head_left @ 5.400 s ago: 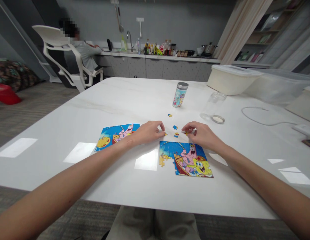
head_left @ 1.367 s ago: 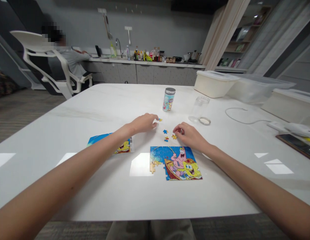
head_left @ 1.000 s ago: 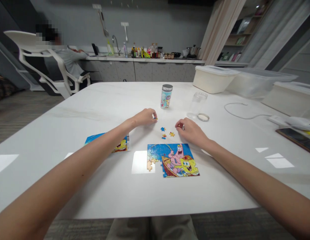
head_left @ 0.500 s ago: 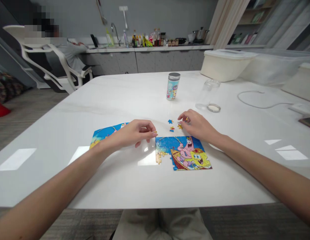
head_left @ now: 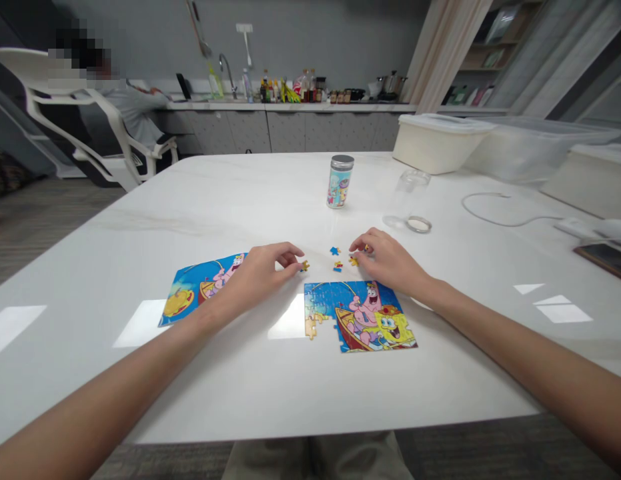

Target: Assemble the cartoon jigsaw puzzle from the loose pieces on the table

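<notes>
My left hand [head_left: 275, 263] is above the table with thumb and fingertips apart. A small yellow jigsaw piece [head_left: 305, 265] lies right at its thumb tip. My right hand [head_left: 385, 257] rests with curved, parted fingers, its thumb beside a yellow piece [head_left: 353, 261]. Another small piece [head_left: 369, 248] shows between that hand's fingers; whether it is held is unclear. Between the hands lie a blue piece [head_left: 335, 251] and a red, yellow and blue piece [head_left: 338, 266]. Nearer me, a partly joined cartoon jigsaw [head_left: 360, 313] has a gap at its lower left. A matching picture sheet [head_left: 190, 283] lies partly under my left forearm.
A cartoon-printed tin [head_left: 339, 183] stands behind the pieces. To its right are a clear jar [head_left: 411, 193] and a round lid [head_left: 419, 225]. Lidded boxes [head_left: 435, 143], a white cable [head_left: 490, 212] and a dark device [head_left: 603, 260] occupy the right side. A person sits far left.
My left thumb and fingers have parted from the yellow piece they pinched. My right hand stays by the loose pieces. The whole view has shifted slightly.
</notes>
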`<state>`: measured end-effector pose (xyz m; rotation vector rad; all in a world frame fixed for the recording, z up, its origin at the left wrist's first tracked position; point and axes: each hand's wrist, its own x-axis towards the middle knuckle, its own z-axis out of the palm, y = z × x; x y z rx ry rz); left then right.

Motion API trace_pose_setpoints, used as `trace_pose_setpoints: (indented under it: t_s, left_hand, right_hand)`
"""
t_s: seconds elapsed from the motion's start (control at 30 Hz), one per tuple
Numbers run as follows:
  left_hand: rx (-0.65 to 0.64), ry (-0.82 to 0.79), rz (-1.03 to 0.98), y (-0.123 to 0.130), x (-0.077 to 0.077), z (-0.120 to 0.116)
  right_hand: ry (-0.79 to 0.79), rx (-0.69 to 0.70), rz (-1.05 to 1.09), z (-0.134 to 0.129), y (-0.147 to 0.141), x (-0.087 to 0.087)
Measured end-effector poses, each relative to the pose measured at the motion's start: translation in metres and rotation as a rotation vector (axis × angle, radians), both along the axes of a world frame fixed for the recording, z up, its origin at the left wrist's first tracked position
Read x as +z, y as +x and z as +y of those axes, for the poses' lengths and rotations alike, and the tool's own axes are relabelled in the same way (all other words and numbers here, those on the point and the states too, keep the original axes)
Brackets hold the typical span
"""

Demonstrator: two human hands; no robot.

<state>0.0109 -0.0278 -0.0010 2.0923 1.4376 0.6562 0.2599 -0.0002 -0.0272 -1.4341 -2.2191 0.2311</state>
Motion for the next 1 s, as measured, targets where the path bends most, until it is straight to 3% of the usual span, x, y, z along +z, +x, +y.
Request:
trace_pose_setpoints:
  t_s: [0.17,0.3,0.5,0.73,0.87,1.0]
  left_hand:
    - [-0.030,0.219,0.140,-0.002,-0.012,0.009]
    - [-0.038,0.262,0.149,-0.006,-0.016,0.011]
    - [-0.210,0.292,0.255,-0.006,-0.022,0.013]
    - [-0.297,0.356,0.350,-0.001,-0.019,0.018]
    - [-0.259,0.408,0.441,0.003,-0.018,0.015]
    - [-0.173,0.385,0.376,0.004,-0.023,0.015]
  right_hand:
    - [-0.006,-0.021,-0.006,0.003,0.004,0.001]
    - [-0.034,0.042,-0.019,0.003,0.004,0.007]
    - [-0.108,0.090,-0.027,0.003,0.003,0.009]
    - [-0.186,0.106,0.024,0.002,0.003,0.010]
    - [-0.249,0.098,0.141,0.000,0.000,0.012]
    - [-0.377,0.140,0.367,-0.003,-0.007,0.016]
